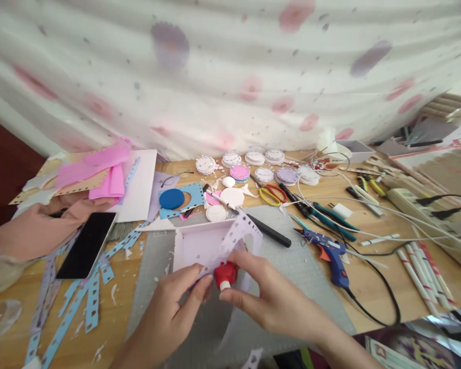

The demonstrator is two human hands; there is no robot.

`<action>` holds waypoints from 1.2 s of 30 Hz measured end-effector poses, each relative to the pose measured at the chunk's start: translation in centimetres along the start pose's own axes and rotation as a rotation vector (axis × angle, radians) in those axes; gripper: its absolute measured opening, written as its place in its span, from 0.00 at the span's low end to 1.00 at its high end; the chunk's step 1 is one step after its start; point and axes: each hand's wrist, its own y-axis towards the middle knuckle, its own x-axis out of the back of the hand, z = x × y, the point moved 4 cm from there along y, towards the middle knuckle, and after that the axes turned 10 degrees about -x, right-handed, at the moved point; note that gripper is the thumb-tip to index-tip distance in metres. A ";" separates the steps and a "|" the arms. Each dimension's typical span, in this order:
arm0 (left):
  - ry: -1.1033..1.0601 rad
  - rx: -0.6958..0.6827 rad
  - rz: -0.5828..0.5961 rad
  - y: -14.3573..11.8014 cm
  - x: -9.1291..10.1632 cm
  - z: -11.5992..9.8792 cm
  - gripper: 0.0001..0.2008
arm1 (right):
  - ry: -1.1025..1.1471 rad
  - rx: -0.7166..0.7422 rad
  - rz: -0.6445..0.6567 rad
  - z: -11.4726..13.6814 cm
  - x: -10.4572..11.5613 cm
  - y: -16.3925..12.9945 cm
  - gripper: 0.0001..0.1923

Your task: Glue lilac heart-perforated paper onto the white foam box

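My right hand (pixel 261 289) is closed around a small red craft punch (pixel 223 274) with a white button, thumb at the button. A lavender paper strip (pixel 236 233) with punched shapes runs into the punch and curls up behind it. My left hand (pixel 179 297) pinches that strip just left of the punch. Behind both hands lies a shallow lavender paper box (pixel 200 240) with white edges, on a grey cutting mat (pixel 157 287). Part of the strip hangs below the right hand and is blurred.
A phone (pixel 86 246) and punched blue strips (pixel 93 302) lie left. Decorated paper discs (pixel 205 164), scissors (pixel 269 196) and a black knife (pixel 271 230) lie beyond the box. Right are a glue gun (pixel 332 253) with its cable, pliers (pixel 336 223), markers (pixel 422 277) and a power strip (pixel 422 210).
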 end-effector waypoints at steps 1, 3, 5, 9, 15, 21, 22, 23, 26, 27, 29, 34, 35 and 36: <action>-0.018 0.018 -0.035 -0.2 0.1 -0.1 0.15 | -0.041 0.006 -0.001 0.3 0.1 -0.4 0.11; -0.071 0.077 -0.086 -0.7 0.4 -0.1 0.15 | -0.062 0.003 0.008 0.7 0.5 -1.0 0.10; -0.156 0.138 -0.106 -1.1 0.7 0.0 0.15 | -0.066 0.012 0.031 1.0 1.1 -1.5 0.11; -0.428 0.253 -0.162 -1.5 1.6 0.2 0.17 | -0.185 0.137 0.155 1.6 1.6 -2.5 0.15; -0.831 0.369 -0.024 -0.4 1.9 -0.2 0.17 | -0.505 0.269 0.144 2.3 0.6 -3.4 0.08; -0.828 0.356 0.085 0.1 1.9 -1.5 0.17 | -0.802 0.210 0.000 1.4 -0.2 -2.6 0.06; -0.825 0.362 0.078 0.1 2.0 -1.6 0.17 | -0.815 0.197 0.023 1.2 -0.3 -2.4 0.06; -0.827 0.355 0.074 0.2 2.1 -1.7 0.17 | -0.805 0.188 0.047 1.1 -0.3 -2.2 0.06; -0.848 0.276 0.010 0.8 3.3 -1.5 0.19 | -0.630 0.193 0.034 1.5 0.4 -1.8 0.09; -0.842 0.251 -0.058 1.1 4.0 -1.0 0.19 | -0.532 0.206 -0.002 1.7 0.8 -1.7 0.11; -0.804 0.225 -0.253 1.5 5.6 0.4 0.18 | -0.321 0.224 -0.120 2.0 1.9 -1.5 0.14; -0.786 0.184 -0.654 0.8 7.0 5.0 0.20 | 0.255 0.085 -0.364 0.7 3.6 -0.3 0.18; -0.785 0.130 -0.664 0.4 6.3 5.3 0.21 | 0.396 0.034 -0.365 0.4 3.4 0.0 0.17; -0.774 0.064 -0.658 0.0 5.4 5.4 0.23 | 0.536 -0.017 -0.358 0.1 3.0 0.4 0.17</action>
